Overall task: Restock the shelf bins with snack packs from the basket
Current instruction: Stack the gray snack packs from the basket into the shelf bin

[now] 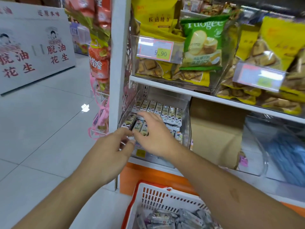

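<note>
Basket (149, 194) below; both hands, left hand (109, 156) and right hand (155, 136), pinch snack packs (137, 125) at the bin's (187, 123) front-left corner; square them upright.

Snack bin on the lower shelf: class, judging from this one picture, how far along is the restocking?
Done: the clear bin already holds a neat back row of snack packs. In hand: both the left hand and right hand are at the front row, arranging packs; the grip is unclear. Left: the basket below still holds many packs.
</note>
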`<state>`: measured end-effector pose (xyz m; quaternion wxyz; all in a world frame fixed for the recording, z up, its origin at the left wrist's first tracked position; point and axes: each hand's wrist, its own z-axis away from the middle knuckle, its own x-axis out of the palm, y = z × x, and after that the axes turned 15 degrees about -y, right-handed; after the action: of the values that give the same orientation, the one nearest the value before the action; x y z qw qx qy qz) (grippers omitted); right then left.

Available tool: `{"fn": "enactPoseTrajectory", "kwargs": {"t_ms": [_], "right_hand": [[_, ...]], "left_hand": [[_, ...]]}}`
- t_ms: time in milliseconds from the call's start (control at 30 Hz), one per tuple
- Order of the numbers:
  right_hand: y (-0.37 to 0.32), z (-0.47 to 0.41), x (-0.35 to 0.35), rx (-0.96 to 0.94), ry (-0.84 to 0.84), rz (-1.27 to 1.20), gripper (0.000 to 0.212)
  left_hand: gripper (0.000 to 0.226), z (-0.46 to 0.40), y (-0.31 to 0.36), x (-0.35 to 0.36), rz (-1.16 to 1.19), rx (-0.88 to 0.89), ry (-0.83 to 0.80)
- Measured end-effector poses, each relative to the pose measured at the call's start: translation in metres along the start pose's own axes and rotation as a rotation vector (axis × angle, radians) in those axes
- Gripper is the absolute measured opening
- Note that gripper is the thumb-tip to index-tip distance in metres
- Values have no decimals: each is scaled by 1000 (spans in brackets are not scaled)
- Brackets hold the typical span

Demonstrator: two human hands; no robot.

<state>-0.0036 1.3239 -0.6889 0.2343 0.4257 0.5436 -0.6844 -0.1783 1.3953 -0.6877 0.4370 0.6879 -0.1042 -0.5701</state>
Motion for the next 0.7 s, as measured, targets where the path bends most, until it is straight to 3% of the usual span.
{"fn": "enactPoseTrajectory", "kwargs": {"t_ms": [67, 200, 367, 500, 700], "right_hand": [[1, 32, 0, -25, 36, -6, 54], [16, 103, 10, -27, 74, -27, 34], [68, 177, 54, 140, -59, -102, 16], [113, 220, 116, 310, -240, -137, 12], [154, 252, 200, 443, -560, -197, 18]], "left_hand": [[10, 7, 5, 8, -15, 12, -36], [18, 11, 2, 44, -87, 0, -78], [13, 15, -27, 130, -144, -47, -275], [67, 36, -73, 191, -241, -202, -401], [87, 70, -115, 242, -230, -315, -475]]}}
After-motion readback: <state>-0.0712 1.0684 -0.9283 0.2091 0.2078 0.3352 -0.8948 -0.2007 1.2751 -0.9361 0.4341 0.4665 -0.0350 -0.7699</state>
